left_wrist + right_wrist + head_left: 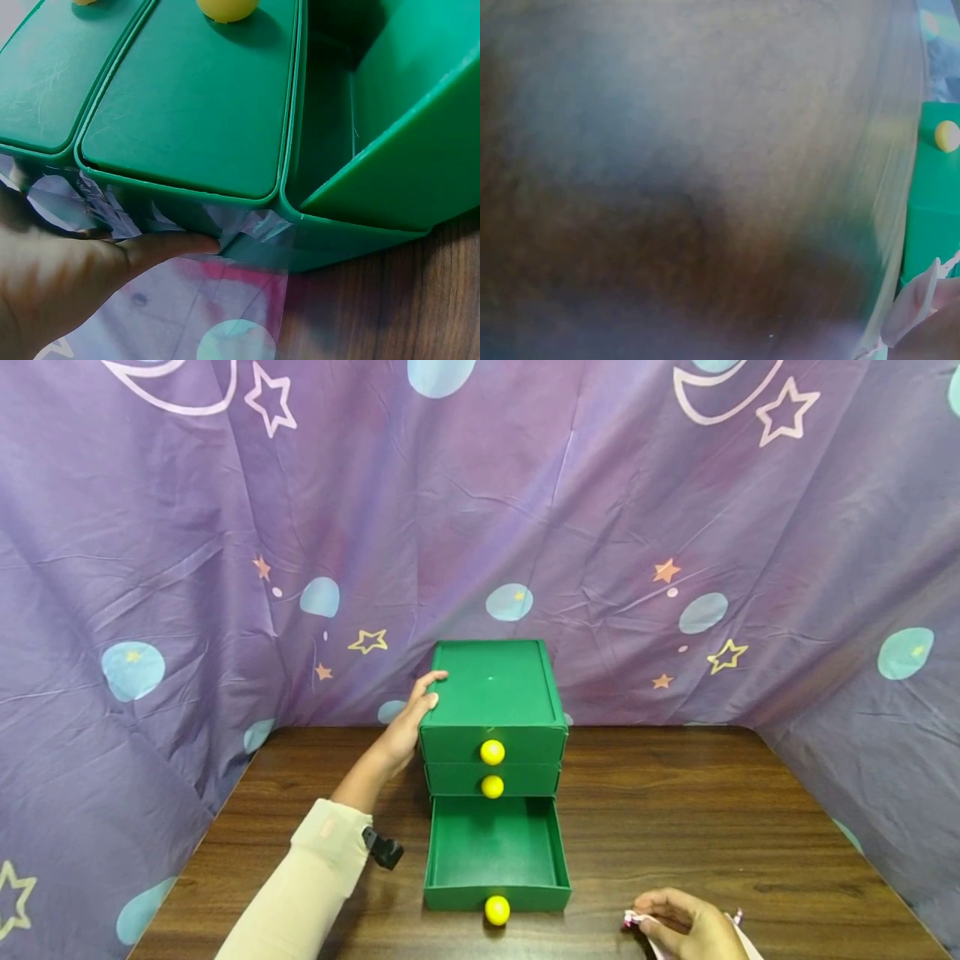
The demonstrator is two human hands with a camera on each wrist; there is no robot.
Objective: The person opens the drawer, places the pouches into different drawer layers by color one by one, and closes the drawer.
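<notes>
A small green chest of drawers [491,689] with round yellow knobs stands on the wooden table. Its lowest drawer [495,843] is pulled out with nothing inside; the two drawers above are closed. My left hand [405,731] rests against the chest's left side, fingertips over the top edge. In the left wrist view the thumb [169,246] lies straight along that side. At the lower right of the head view, my right hand [693,927] pinches a pale pink-and-white item [638,917] between thumb and fingers. Most of this item is hidden by the hand and the frame's edge.
Brown wooden table [675,810] extends around the chest. A purple curtain [480,527] with stars and moons hangs behind and at both sides. A small black device [383,848] sits at the left cuff. Blurred, pale material fills most of the right wrist view.
</notes>
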